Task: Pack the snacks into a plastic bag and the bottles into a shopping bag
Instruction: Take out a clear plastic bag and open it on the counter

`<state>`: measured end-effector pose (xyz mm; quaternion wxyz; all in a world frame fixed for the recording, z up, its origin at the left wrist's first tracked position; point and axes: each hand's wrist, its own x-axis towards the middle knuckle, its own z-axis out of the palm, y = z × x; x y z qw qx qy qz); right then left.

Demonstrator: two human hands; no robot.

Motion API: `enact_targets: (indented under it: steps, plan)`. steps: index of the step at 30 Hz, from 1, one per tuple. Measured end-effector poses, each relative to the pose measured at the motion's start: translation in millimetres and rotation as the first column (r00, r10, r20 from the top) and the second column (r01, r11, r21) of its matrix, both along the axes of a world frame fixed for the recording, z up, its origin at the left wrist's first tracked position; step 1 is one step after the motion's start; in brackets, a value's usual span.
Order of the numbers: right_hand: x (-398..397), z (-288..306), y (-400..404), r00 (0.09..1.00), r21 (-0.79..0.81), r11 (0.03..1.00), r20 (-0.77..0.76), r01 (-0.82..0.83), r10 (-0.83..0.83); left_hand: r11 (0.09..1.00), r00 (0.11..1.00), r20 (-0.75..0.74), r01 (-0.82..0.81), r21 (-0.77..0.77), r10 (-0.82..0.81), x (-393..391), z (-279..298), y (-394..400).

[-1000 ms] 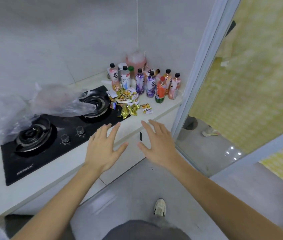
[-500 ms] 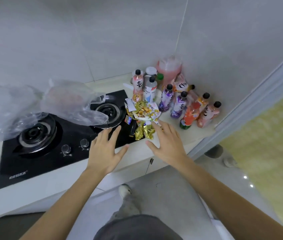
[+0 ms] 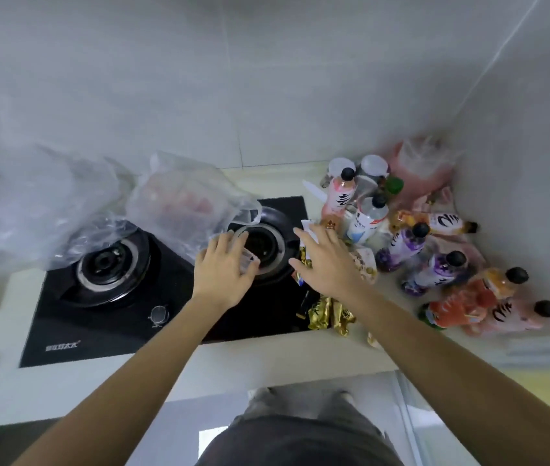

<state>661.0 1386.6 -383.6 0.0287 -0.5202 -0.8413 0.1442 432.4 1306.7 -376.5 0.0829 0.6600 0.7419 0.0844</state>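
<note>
Fingers [image 3: 229,243] of the left hand [image 3: 224,275] are spread and lie on the lower edge of the clear plastic bag [image 3: 186,210], touching the film without closing on it; fingers [image 3: 307,235] of the right hand [image 3: 329,264] are spread flat, palm down, over the heap of snacks [image 3: 366,267], gripping nothing that can be seen; gold-wrapped snacks [image 3: 329,312] lie just behind that wrist; the bottles [image 3: 431,270] stand and lean in a cluster to the right of and beyond the right fingertips, filling the corner; a pink bag [image 3: 425,169] sits behind them against the wall.

Under both hands runs a pale surface [image 3: 266,361] carrying a black two-burner gas hob [image 3: 108,307]; the right burner [image 3: 263,245] is between the two sets of fingers, the left burner [image 3: 112,264] well to the left of the left fingers, half covered by more crumpled plastic [image 3: 31,210]; grey tiled walls [image 3: 233,79] meet in the corner beyond the bottles.

Against half a second ago, both hands have reached farther forward: the left has gone from the hob's front edge to the bag, the right from the near side of the snacks to over them; the view has tipped more steeply down, so the doorway and yellow wall at right are nearly gone.
</note>
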Motion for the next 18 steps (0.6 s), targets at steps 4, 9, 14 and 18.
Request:
enact_targets:
  steps: [4,9,14,18]
  plan:
    - [-51,-17,56,0.992,-0.132,0.985,0.039,-0.115,0.121,0.992,0.996,-0.05,-0.08,-0.099,0.075,-19,-6,15]
    - [-103,-40,94,0.994,-0.365,0.926,-0.086,-0.094,0.067,0.946,0.971,-0.093,-0.236,-0.223,0.221,-27,-23,23]
    - [-131,-57,105,0.938,-0.457,0.885,-0.337,-0.089,-0.08,0.91,0.956,-0.113,-0.291,-0.293,0.27,-34,-36,36]
    - [-131,-56,98,0.795,-0.406,0.914,-0.555,-0.001,-0.246,0.926,0.956,-0.021,-0.287,-0.247,0.291,-38,-40,42]
